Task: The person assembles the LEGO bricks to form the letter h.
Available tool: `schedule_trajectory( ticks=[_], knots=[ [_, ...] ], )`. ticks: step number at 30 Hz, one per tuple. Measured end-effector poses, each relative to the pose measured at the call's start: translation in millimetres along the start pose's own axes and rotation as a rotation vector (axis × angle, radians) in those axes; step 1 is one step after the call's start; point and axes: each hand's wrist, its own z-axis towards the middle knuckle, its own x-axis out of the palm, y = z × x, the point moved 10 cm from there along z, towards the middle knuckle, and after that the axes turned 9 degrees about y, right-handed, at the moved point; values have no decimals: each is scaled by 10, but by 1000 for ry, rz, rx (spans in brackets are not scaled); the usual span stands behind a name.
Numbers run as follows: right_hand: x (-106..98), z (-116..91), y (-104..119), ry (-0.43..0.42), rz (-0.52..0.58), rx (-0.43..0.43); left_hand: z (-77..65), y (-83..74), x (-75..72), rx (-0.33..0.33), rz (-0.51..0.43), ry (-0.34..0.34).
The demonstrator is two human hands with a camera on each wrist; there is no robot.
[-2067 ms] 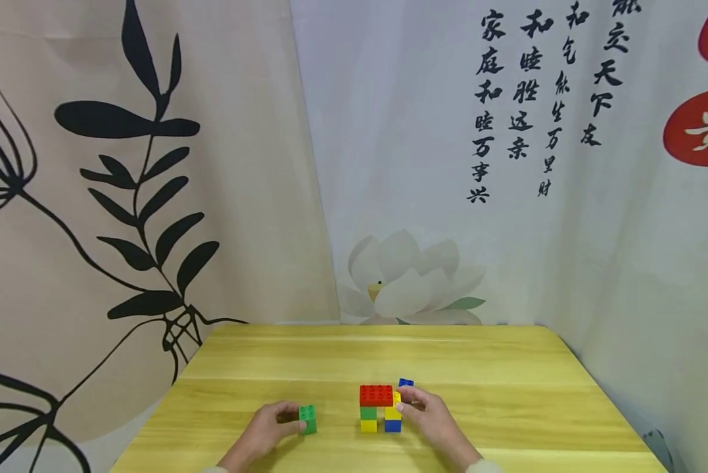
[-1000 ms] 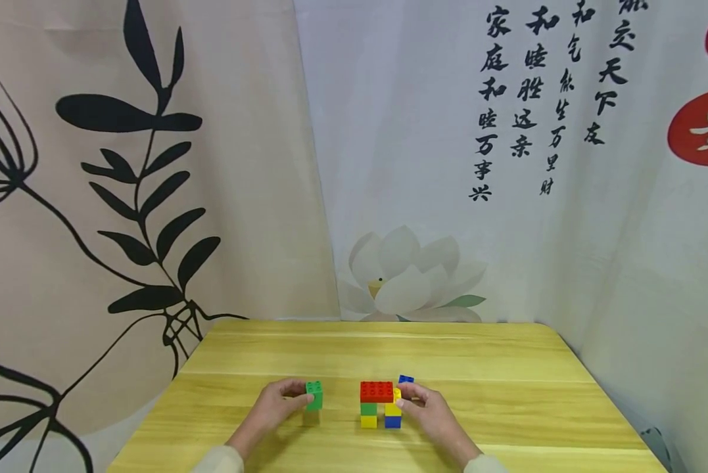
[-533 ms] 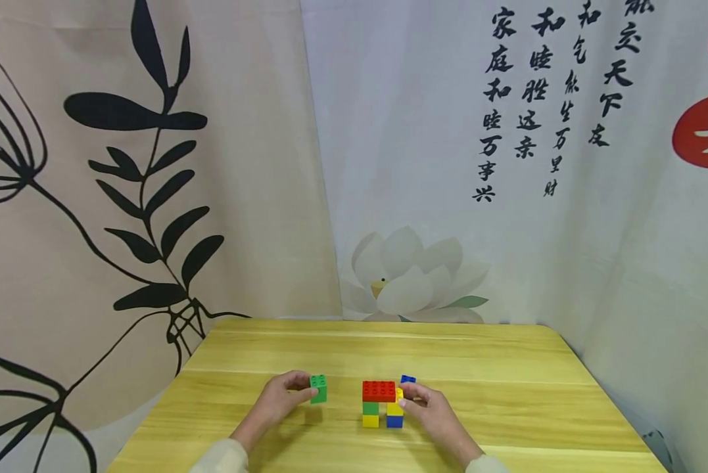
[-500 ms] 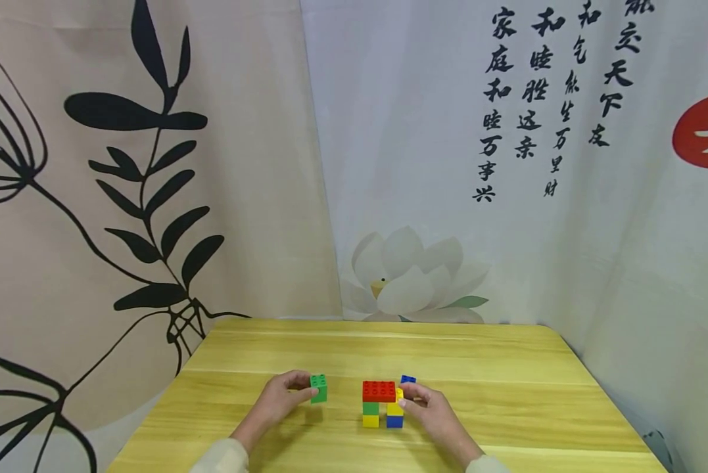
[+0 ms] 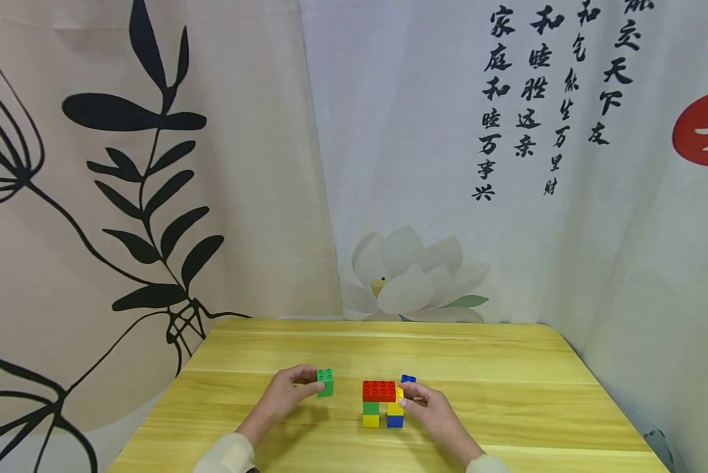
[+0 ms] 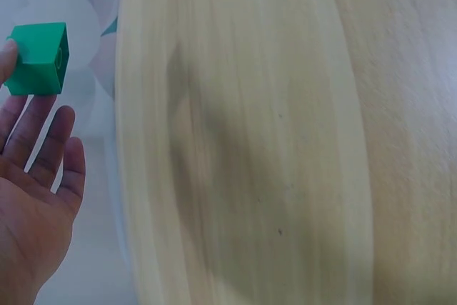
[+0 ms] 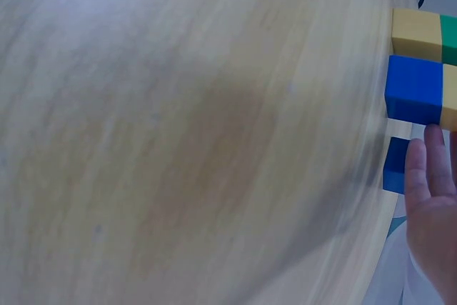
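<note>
My left hand (image 5: 288, 393) pinches a green toy building brick (image 5: 325, 383) between thumb and fingers, above the table and left of a small brick structure. In the left wrist view the green brick (image 6: 39, 58) sits at the fingertips. A red brick (image 5: 379, 391) with studs bridges two columns: green (image 5: 371, 408) over yellow (image 5: 371, 422) on the left, yellow (image 5: 395, 410) over blue (image 5: 394, 422) on the right. My right hand (image 5: 433, 410) holds the yellow part at the structure's right end, thumb in front. The right wrist view shows its fingers beside the blue base brick (image 7: 414, 89).
A separate blue brick (image 5: 408, 378) lies on the wooden table (image 5: 484, 355) just behind the structure, close to my right fingers. Printed cloth (image 5: 259, 164) hangs behind the table's far edge.
My left hand has lifted the green brick off the table and carried it forward and to the right, nearer the structure. My right hand stays in place at the structure.
</note>
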Motion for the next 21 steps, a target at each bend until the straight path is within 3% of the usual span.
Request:
schedule_trajectory(
  ticks=[10, 21],
  knots=[
    [2, 14, 5, -5, -2, -17, 107, -123, 45, 20, 25, -10],
    [-3, 7, -23, -14, -8, 24, 218, -371, 186, 75, -20, 29]
  ],
)
